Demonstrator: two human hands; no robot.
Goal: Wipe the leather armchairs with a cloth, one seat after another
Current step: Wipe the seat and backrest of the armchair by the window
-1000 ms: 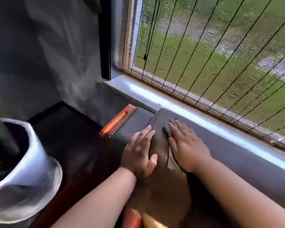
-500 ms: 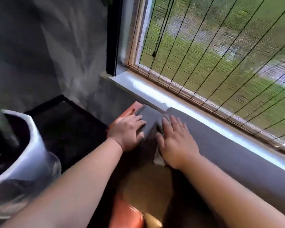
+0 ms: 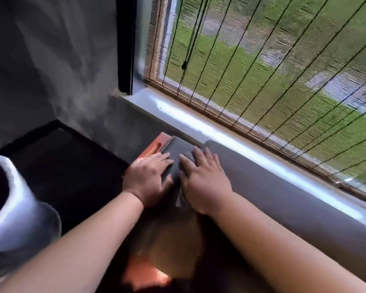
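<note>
Your left hand [image 3: 148, 178] and right hand [image 3: 201, 182] are pressing flat-fingered on the grey cloth [image 3: 175, 157] below the windowsill [image 3: 199, 123], its lower part blurred

Both bare forearms reached forward from the lower edge of the view, converging toward the middle. The left hand [image 3: 149, 179] lay palm down with its fingers straight and slightly spread, pointing up and to the right, the thumb stretched out along the near side. The right hand [image 3: 203, 180] lay palm down just beside it, fingers also straight and a little fanned, pointing up and slightly left. The two hands sat side by side, index fingers near each other but apart, with a narrow gap between the thumbs. Both wrists were flat, roughly in line with their forearms. Neither hand curled around anything; both pressed flat downward.
</note>
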